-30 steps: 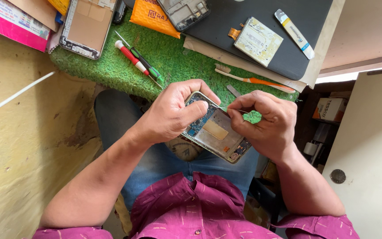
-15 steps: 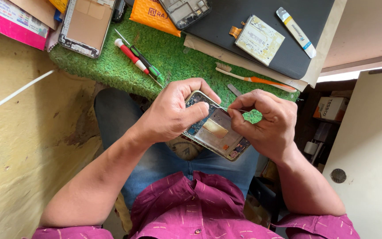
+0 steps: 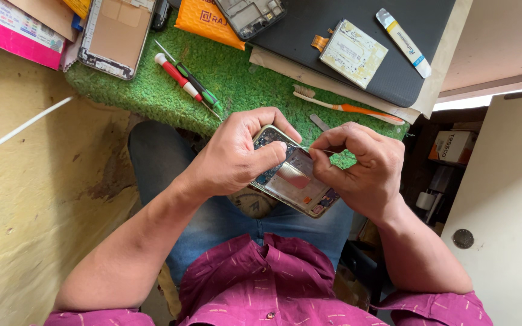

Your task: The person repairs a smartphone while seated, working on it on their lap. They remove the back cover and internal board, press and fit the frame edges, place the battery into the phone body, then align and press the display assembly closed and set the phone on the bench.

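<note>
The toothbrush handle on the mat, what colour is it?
Orange, with a white neck; the toothbrush shows clearly in the head view.

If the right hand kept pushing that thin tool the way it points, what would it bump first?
Probably the left hand's thumb. The right hand aims the thin tool leftward across the opened phone, and the thumb lies just past its tip, though depth is unclear.

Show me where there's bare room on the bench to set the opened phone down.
Free: green mat between the two screwdrivers and the toothbrush, and bare dark pad above the small flat part. Crowded: the far-left end, with a phone back, orange packet and a frame. Both hands hold the opened phone.
</note>
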Demonstrator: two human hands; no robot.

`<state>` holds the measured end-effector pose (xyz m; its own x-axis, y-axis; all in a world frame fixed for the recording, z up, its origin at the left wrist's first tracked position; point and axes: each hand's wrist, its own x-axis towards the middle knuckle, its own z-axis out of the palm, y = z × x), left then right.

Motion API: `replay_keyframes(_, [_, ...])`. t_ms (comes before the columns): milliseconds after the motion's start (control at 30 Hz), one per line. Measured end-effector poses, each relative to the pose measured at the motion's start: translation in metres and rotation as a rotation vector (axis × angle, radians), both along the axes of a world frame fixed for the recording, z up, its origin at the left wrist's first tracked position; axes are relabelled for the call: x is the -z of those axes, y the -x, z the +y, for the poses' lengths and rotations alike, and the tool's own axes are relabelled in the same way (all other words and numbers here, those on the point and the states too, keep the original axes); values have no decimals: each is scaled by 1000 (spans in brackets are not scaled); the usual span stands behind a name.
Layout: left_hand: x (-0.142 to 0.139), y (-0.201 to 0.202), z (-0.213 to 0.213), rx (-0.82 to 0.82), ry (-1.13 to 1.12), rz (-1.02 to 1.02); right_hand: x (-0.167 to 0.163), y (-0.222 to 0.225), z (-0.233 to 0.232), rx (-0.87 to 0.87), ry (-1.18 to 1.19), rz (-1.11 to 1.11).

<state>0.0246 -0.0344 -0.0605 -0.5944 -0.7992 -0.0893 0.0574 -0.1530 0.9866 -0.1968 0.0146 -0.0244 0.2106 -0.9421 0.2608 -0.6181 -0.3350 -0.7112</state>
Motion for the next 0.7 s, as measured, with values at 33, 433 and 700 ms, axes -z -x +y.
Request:
replay_keyframes(33, [0,0,0,-2,8,-7,0,0,0,0,-2,3])
replay_keyframes(433, [-4,-1,0,-10,36,-33,-2,-2,1,3,7,21])
replay_keyframes(700, [-6,0,2,-38,70,-73,-4,-4,2,-2,12,30])
